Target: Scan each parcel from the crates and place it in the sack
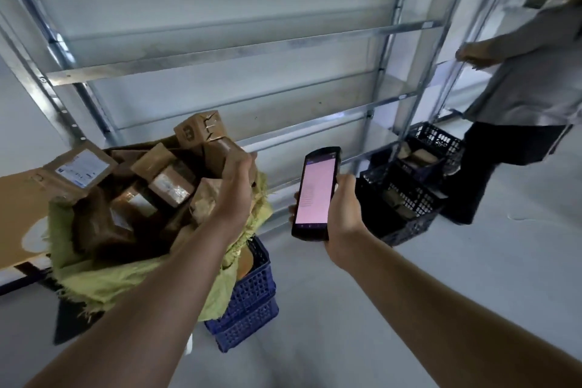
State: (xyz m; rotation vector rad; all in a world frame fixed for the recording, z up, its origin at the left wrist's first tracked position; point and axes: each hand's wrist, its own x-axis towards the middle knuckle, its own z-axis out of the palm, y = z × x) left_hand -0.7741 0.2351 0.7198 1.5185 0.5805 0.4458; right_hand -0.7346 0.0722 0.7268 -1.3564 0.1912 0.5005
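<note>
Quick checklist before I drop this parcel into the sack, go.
1. Grip, left hand holds the brown parcel: ok.
2. Parcel above the green sack mouth: ok.
3. Room in the sack: not ok, parcels heaped to the rim.
4. Scan confirmed on the handheld scanner in the right hand: cannot tell, lit screen unreadable.
5. Parcels left in the black crates: ok, some visible.
</note>
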